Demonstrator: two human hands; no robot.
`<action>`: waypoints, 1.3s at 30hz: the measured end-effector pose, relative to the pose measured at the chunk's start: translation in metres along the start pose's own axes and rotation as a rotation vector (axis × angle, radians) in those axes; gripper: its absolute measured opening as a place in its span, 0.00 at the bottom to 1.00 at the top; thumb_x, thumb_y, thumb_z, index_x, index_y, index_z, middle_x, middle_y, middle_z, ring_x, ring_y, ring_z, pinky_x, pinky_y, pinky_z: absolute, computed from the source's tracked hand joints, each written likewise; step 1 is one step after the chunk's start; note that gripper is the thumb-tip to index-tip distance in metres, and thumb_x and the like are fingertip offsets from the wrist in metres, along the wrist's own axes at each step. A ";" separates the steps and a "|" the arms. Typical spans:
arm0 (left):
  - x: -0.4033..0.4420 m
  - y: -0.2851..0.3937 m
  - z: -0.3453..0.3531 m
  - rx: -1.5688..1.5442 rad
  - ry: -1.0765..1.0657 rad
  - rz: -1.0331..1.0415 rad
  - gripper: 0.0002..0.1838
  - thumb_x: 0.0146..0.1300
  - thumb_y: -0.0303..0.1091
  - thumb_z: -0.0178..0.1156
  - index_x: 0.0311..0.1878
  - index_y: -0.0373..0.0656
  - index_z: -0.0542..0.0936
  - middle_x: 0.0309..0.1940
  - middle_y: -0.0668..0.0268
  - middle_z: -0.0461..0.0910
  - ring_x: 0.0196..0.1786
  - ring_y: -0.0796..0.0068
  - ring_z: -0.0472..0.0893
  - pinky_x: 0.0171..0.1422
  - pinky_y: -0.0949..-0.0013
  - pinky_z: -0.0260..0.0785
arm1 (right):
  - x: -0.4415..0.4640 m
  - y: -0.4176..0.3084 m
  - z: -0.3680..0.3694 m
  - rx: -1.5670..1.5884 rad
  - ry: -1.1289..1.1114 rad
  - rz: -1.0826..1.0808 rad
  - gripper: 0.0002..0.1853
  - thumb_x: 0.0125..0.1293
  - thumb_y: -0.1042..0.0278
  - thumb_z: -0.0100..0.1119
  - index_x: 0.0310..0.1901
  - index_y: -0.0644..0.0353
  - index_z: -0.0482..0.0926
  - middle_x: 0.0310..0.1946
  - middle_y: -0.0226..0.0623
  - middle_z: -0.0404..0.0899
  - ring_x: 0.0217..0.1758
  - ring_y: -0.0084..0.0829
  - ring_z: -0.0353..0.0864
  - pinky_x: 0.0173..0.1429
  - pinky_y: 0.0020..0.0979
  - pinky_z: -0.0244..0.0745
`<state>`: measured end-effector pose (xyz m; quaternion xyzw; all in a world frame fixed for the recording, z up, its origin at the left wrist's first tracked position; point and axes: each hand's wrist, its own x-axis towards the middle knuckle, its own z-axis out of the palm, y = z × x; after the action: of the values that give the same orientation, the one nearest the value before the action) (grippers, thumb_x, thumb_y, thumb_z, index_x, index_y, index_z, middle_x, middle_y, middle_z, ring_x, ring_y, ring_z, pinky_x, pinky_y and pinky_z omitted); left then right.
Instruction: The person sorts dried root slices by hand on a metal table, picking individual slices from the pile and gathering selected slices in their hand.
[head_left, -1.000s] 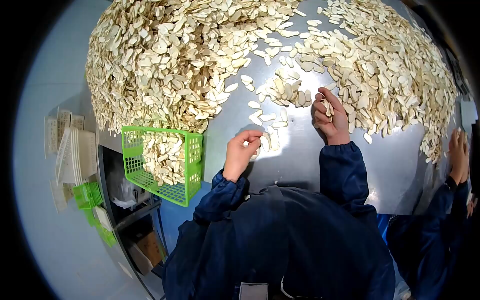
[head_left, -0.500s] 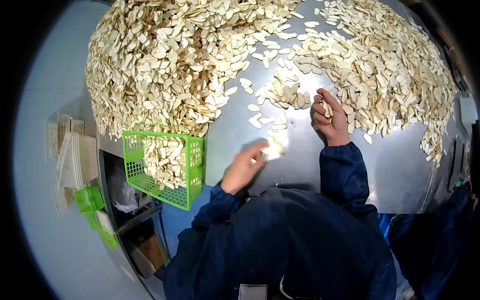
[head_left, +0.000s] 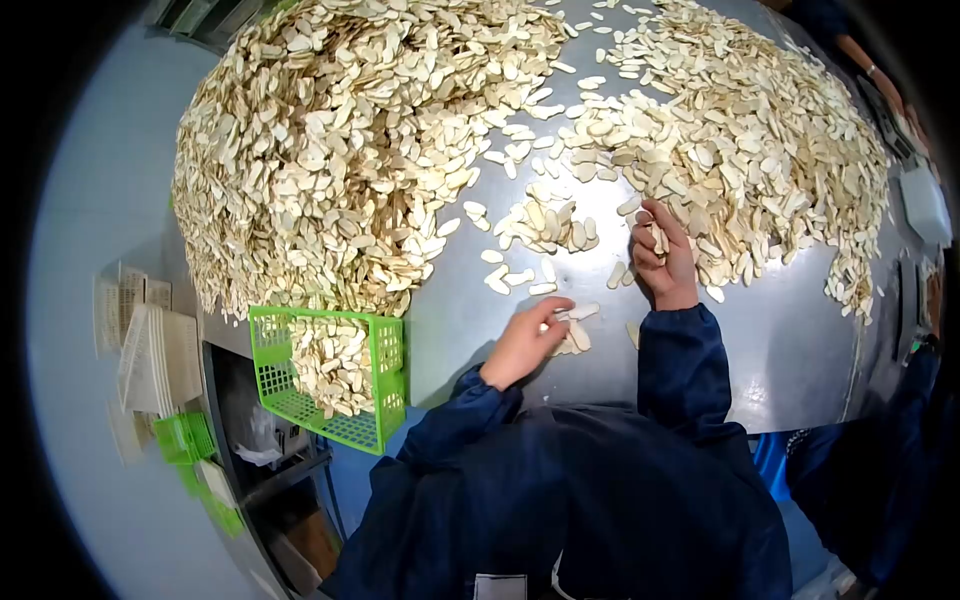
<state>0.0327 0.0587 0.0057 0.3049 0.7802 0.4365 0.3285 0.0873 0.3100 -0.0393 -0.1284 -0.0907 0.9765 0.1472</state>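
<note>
Low over the table [head_left: 600, 375], the left hand [head_left: 520, 347] is hovering at a few flat slices [head_left: 575, 340], its thumb and forefinger lying close together; whether they are pinching a slice or only touching one, I cannot quite tell. The right hand [head_left: 668, 258] is holding a small bunch of slices in its curled fingers, just beside the right heap [head_left: 760, 170].

Handling these well is probably calling for a light pinch at the edge, one slice being parted from its neighbours at a time, while the right hand is gripping just firmly enough that nothing is slipping or snapping.

Farther out, a loose cluster [head_left: 545, 225] is lying ahead of both hands and crowding the forward reach. The left heap [head_left: 300, 180] is covering the far left side, its lower edge meeting the green basket [head_left: 387, 385]. The basket is holding more slices, and its raised wall is standing in the way of a sideways sweep by the left hand. White trays [head_left: 160, 360] are standing stacked past it, and another person's sleeve [head_left: 860, 490] is filling the near right corner.
</note>
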 end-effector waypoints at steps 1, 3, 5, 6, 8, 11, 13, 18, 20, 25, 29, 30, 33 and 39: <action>0.010 0.009 0.005 -0.025 -0.040 0.034 0.17 0.62 0.33 0.58 0.53 0.40 0.76 0.26 0.60 0.75 0.32 0.65 0.77 0.43 0.67 0.69 | 0.000 0.000 -0.001 -0.008 -0.016 0.001 0.11 0.69 0.67 0.53 0.50 0.61 0.72 0.34 0.28 0.71 0.24 0.16 0.64 0.15 0.15 0.51; 0.037 0.012 0.007 0.090 0.109 0.090 0.23 0.60 0.35 0.61 0.58 0.39 0.73 0.26 0.58 0.76 0.33 0.58 0.79 0.40 0.64 0.70 | 0.000 -0.002 -0.002 -0.009 -0.020 -0.024 0.11 0.70 0.66 0.52 0.50 0.61 0.72 0.34 0.28 0.71 0.25 0.16 0.64 0.15 0.15 0.52; 0.062 0.028 0.001 0.244 0.286 0.050 0.26 0.58 0.37 0.63 0.58 0.39 0.72 0.27 0.55 0.78 0.33 0.54 0.80 0.39 0.61 0.70 | -0.001 -0.004 -0.003 0.008 -0.043 -0.045 0.11 0.70 0.66 0.52 0.50 0.60 0.72 0.34 0.28 0.71 0.24 0.17 0.64 0.15 0.15 0.52; 0.074 0.030 -0.003 0.343 0.351 0.061 0.27 0.56 0.38 0.65 0.58 0.39 0.72 0.28 0.53 0.79 0.34 0.51 0.80 0.38 0.59 0.71 | 0.000 -0.004 -0.004 0.021 -0.072 -0.033 0.11 0.70 0.66 0.52 0.50 0.60 0.72 0.34 0.28 0.71 0.24 0.17 0.64 0.15 0.15 0.52; 0.092 0.026 -0.011 0.507 0.425 0.096 0.24 0.55 0.39 0.65 0.53 0.41 0.74 0.31 0.50 0.81 0.36 0.47 0.81 0.37 0.56 0.72 | -0.002 -0.001 0.005 0.020 0.004 -0.041 0.11 0.71 0.67 0.51 0.51 0.61 0.72 0.33 0.28 0.70 0.23 0.16 0.62 0.14 0.15 0.51; 0.101 0.011 -0.023 0.461 0.402 0.121 0.16 0.57 0.37 0.62 0.47 0.41 0.77 0.30 0.51 0.82 0.36 0.48 0.81 0.37 0.56 0.71 | -0.001 0.000 0.003 0.024 0.054 -0.048 0.11 0.70 0.67 0.52 0.50 0.61 0.73 0.33 0.29 0.71 0.23 0.17 0.63 0.15 0.15 0.51; 0.092 0.013 -0.034 0.208 0.277 -0.010 0.12 0.60 0.37 0.59 0.42 0.40 0.81 0.25 0.59 0.81 0.28 0.65 0.79 0.33 0.67 0.67 | -0.002 -0.001 0.002 0.049 0.014 -0.042 0.10 0.70 0.67 0.52 0.49 0.61 0.73 0.34 0.30 0.72 0.24 0.17 0.62 0.15 0.15 0.51; 0.061 0.016 -0.049 0.036 -0.094 -0.084 0.17 0.61 0.37 0.61 0.51 0.41 0.80 0.23 0.69 0.76 0.26 0.82 0.70 0.32 0.73 0.64 | 0.002 0.000 0.000 0.052 0.004 -0.029 0.11 0.69 0.67 0.53 0.49 0.61 0.72 0.34 0.30 0.71 0.25 0.17 0.62 0.16 0.16 0.51; 0.056 0.016 -0.040 0.031 -0.012 -0.065 0.18 0.61 0.37 0.62 0.53 0.42 0.79 0.23 0.68 0.75 0.27 0.81 0.71 0.33 0.73 0.64 | 0.002 0.001 0.001 0.069 -0.011 -0.007 0.11 0.69 0.67 0.53 0.49 0.61 0.71 0.34 0.30 0.71 0.26 0.18 0.62 0.16 0.16 0.52; 0.045 0.034 -0.003 0.146 -0.293 0.105 0.17 0.61 0.34 0.60 0.54 0.46 0.80 0.24 0.63 0.76 0.28 0.78 0.73 0.37 0.73 0.67 | 0.004 0.002 -0.003 0.071 -0.006 -0.002 0.12 0.68 0.68 0.53 0.50 0.61 0.71 0.34 0.30 0.70 0.26 0.18 0.63 0.16 0.16 0.52; 0.049 0.036 0.005 0.282 -0.104 0.148 0.15 0.59 0.36 0.61 0.49 0.44 0.80 0.27 0.58 0.80 0.29 0.66 0.78 0.36 0.68 0.69 | 0.002 0.001 -0.002 0.099 -0.002 0.004 0.11 0.68 0.68 0.54 0.50 0.61 0.72 0.34 0.29 0.70 0.26 0.18 0.63 0.16 0.16 0.52; 0.053 0.037 0.004 0.367 -0.011 0.148 0.17 0.58 0.34 0.62 0.51 0.45 0.78 0.28 0.56 0.80 0.31 0.61 0.80 0.36 0.65 0.70 | 0.003 0.001 -0.002 0.096 0.007 0.004 0.11 0.68 0.68 0.54 0.49 0.61 0.72 0.34 0.29 0.70 0.26 0.18 0.64 0.16 0.16 0.52; 0.070 0.033 -0.001 0.541 0.090 0.197 0.18 0.57 0.32 0.63 0.52 0.44 0.76 0.28 0.55 0.80 0.30 0.56 0.80 0.35 0.60 0.71 | 0.003 0.003 -0.001 0.078 0.013 0.003 0.11 0.68 0.68 0.54 0.49 0.62 0.72 0.34 0.30 0.70 0.26 0.18 0.64 0.16 0.16 0.51; 0.073 0.026 -0.007 0.416 0.115 0.151 0.08 0.59 0.33 0.61 0.40 0.42 0.78 0.27 0.56 0.80 0.31 0.55 0.80 0.34 0.60 0.70 | 0.002 0.000 -0.003 0.076 -0.003 -0.022 0.12 0.68 0.67 0.54 0.49 0.62 0.72 0.34 0.30 0.70 0.26 0.18 0.63 0.16 0.16 0.51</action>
<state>-0.0121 0.1222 0.0132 0.3981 0.8458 0.3062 0.1798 0.0859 0.3111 -0.0422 -0.1203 -0.0553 0.9778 0.1624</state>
